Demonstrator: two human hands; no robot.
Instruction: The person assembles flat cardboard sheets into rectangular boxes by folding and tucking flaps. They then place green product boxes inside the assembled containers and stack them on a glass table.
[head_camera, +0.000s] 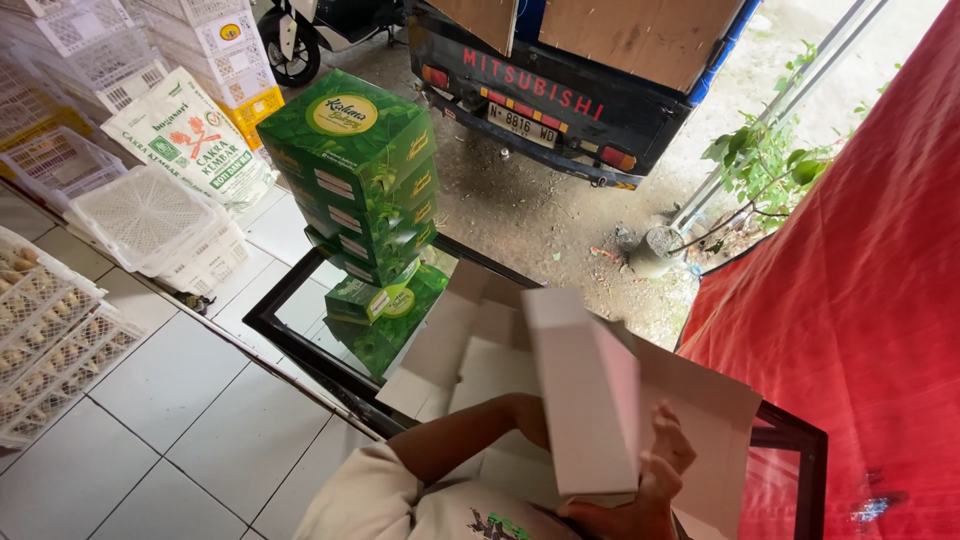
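A blue truck (560, 90) stands at the top of the view on bare ground, with its rear toward the work area. A red cloth (860, 300) fills the right edge from top to bottom.

A glass counter (300, 300) with a black frame runs diagonally from centre left to the lower right corner. White floor tiles (190, 400) lie open at lower left, between the counter's left edge and the crates. The ground between the counter's far edge and the truck is also open.

On the counter's far left end stands 1 stack of green printed cartons (355, 170). At least 5 can be counted; the lower ones are partly hidden. White plastic crates (150, 215) sit on the tiles at left; their number cannot be told. 1 printed sack (190, 140) leans behind them.

1 flattened white cardboard sheet (700, 420) lies spread over the counter's near right part, flaps out. Above it, 1 folded white box (585, 400) is held upright, near the counter's near edge.

Right hand (650, 480): grasping the box at its lower right edge, fingers curled over the side. Left hand (530, 415): reaches behind the box's left face and is mostly hidden; its grip cannot be told.
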